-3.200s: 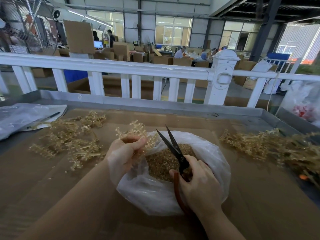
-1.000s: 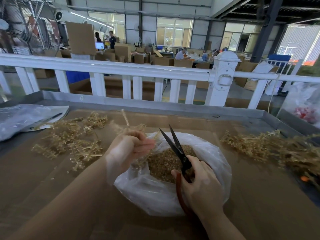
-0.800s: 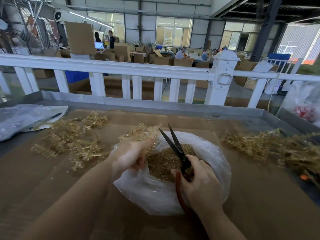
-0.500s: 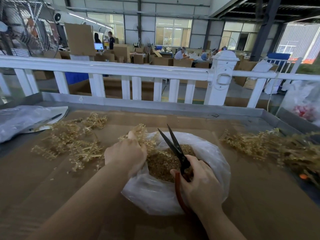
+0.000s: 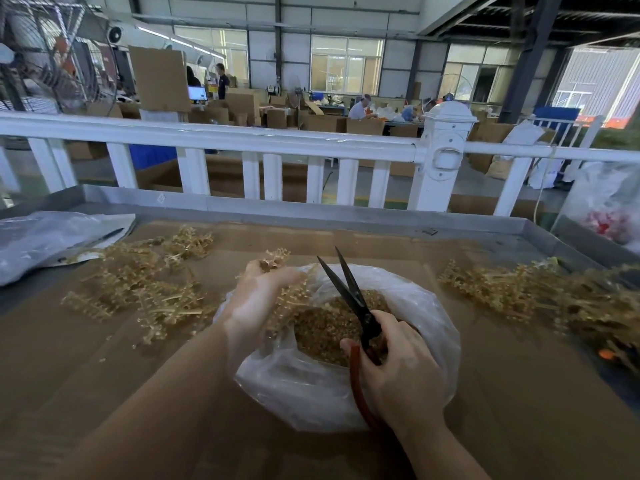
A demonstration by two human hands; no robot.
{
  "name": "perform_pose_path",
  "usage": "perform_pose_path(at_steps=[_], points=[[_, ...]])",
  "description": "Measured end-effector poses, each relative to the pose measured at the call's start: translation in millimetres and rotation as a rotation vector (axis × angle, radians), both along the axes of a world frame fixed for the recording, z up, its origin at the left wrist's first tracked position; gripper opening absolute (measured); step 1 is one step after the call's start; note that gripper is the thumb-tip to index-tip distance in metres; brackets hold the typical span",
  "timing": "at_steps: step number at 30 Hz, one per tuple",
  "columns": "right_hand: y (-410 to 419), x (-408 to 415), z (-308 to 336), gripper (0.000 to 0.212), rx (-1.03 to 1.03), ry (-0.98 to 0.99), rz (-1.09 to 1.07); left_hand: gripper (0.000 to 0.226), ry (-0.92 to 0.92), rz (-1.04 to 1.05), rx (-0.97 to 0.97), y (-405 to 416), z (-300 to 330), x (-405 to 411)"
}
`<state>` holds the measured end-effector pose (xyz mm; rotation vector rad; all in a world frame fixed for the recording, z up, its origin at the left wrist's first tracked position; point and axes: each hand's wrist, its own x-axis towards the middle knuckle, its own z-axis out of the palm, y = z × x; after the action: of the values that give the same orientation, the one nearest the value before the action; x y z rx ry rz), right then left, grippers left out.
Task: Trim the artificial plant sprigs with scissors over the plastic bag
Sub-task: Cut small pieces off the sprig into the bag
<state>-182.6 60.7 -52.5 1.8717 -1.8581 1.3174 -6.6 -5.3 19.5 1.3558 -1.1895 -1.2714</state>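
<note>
A clear plastic bag [image 5: 311, 393] lies open on the brown cardboard, with golden-tan trimmings [image 5: 322, 327] inside. My left hand [image 5: 259, 296] hovers at the bag's left rim, gripping a golden sprig [image 5: 277, 258] whose tip sticks up past the fingers and whose stems hang towards the bag. My right hand [image 5: 398, 368] holds black scissors [image 5: 349, 296] with a red handle loop, their blades parted and pointing up and away over the bag. The blades do not touch the sprig.
A pile of golden sprigs [image 5: 145, 285] lies left of the bag and another pile [image 5: 540, 296] lies to the right. A grey plastic sheet [image 5: 45, 237] sits at far left. A raised metal table rim [image 5: 311, 209] and white railing [image 5: 242, 140] run across the back.
My left hand has turned palm-up and lifted the sprig slightly beside the bag's left rim. The scissors and right hand have stayed almost still, blades still parted.
</note>
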Motion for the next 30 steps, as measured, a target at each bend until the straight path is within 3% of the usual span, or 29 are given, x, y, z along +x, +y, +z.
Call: perform_pose_path(at_steps=[2,4,6,8,11,13,15,16,20,23,27,30], points=[[0.1,0.2,0.2,0.056,0.003,-0.009,0.001,0.078,-0.187,-0.026,-0.084,0.5,-3.5,-0.1],[0.7,0.4,0.5,0.056,0.001,-0.014,-0.002,0.057,-0.336,0.039,-0.223,0.4,-6.3,-2.2],[1.5,0.4,1.5,0.056,-0.002,-0.011,-0.013,0.03,-0.352,0.067,-0.273,1.7,-6.8,-3.7],[1.9,0.2,2.0,0.056,-0.008,-0.011,-0.014,0.022,-0.291,0.064,-0.259,2.1,-6.8,-3.3],[2.0,0.5,1.9,0.057,0.01,-0.02,-0.001,0.032,-0.219,0.049,-0.15,1.2,-4.6,-2.0],[2.0,0.4,1.5,0.057,0.018,-0.019,-0.009,0.034,0.038,0.036,0.038,1.6,-2.4,-3.6],[2.2,0.0,1.1,0.054,0.02,-0.011,-0.02,0.019,0.294,-0.034,0.166,4.3,1.2,-4.6],[1.9,-0.4,0.5,0.052,0.021,-0.01,-0.021,0.008,0.337,-0.086,0.184,5.6,3.1,-3.8],[1.0,-1.1,-1.7,0.05,0.016,-0.012,-0.022,0.023,0.405,-0.26,0.172,10.2,5.3,0.0],[1.1,0.3,-0.7,0.052,0.01,-0.015,-0.022,0.029,0.376,-0.145,0.148,10.4,0.3,-5.2],[1.7,-0.9,-0.6,0.048,0.019,-0.012,-0.022,0.01,0.446,0.032,0.077,8.3,-7.7,-11.7],[2.4,-1.5,-0.8,0.044,0.035,-0.017,-0.013,0.022,0.491,0.054,0.056,9.0,-8.6,-11.7]])
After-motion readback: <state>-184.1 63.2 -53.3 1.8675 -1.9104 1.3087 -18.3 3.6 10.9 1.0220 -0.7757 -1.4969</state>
